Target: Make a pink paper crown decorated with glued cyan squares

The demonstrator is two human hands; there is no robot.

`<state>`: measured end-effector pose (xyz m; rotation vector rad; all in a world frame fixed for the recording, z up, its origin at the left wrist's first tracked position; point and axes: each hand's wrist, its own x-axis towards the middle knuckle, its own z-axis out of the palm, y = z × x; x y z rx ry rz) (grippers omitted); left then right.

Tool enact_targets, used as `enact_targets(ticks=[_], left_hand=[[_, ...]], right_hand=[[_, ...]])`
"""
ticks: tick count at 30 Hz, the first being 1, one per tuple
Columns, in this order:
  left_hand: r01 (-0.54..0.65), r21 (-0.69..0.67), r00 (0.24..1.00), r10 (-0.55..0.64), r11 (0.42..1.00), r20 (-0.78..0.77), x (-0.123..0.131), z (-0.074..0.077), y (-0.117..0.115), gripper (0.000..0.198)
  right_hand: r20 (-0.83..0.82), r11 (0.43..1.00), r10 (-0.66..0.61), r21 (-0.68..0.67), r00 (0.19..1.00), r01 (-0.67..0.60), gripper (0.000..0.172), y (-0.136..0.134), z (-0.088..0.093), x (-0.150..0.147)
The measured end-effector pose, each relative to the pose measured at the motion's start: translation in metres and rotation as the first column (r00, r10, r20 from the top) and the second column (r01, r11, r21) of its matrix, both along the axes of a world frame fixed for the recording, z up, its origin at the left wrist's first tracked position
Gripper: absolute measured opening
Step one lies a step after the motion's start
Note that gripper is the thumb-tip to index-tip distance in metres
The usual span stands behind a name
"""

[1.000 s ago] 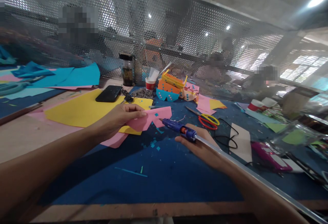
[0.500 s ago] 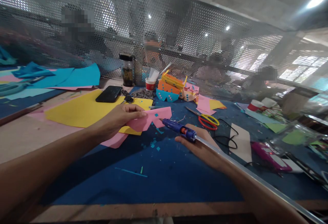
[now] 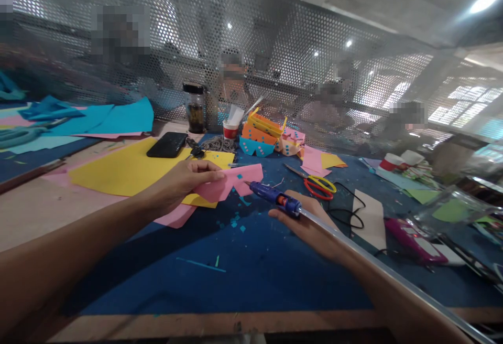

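Between the thumb and fingers of my left hand [image 3: 196, 179] is a pink paper cutout [image 3: 220, 188] with notches in its lower edge and a small blue square on it. My right hand [image 3: 308, 218] is wrapped round a blue glue gun [image 3: 275, 197], with a long clear glue stick [image 3: 353, 249] running out of its back toward me. The gun's tip is at the cutout's right part; whether it touches, I cannot tell. Small blue paper bits [image 3: 236, 222] lie on the blue table covering [image 3: 243, 291] below.
Yellow paper [image 3: 113, 171] and a black phone [image 3: 167, 144] lie to the left. Decorated paper crowns [image 3: 257, 147], a red-and-white cup [image 3: 230, 130] and a lidded jar [image 3: 195, 110] stand behind. Scissors [image 3: 320, 185], a black cord [image 3: 353, 223] and a magenta device [image 3: 416, 242] are on the right.
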<state>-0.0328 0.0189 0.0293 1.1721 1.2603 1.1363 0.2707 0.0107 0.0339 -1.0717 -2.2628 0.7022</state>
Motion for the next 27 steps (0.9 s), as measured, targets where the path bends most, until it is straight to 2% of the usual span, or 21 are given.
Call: enact_targets(ticks=[9,18,27], left_hand=[[-0.005,0.004,1.0,0.005,1.0,-0.002,-0.002,-0.002,0.001,0.028],[0.01,0.013,1.0,-0.01,1.0,0.008,-0.003,-0.001,0.0,0.028],[-0.002,0.044,0.999,0.003,0.999,-0.04,-0.004,-0.004,0.001,0.027]], right_hand=[[-0.004,1.0,0.012,0.007,1.0,-0.012,0.036,-0.001,0.0,-0.001],[-0.176,0.984,-0.069,-0.174,0.982,0.038,0.029,-0.002,-0.009,0.001],[-0.244,0.973,-0.11,-0.226,0.964,0.053,0.037,0.004,-0.011,0.0]])
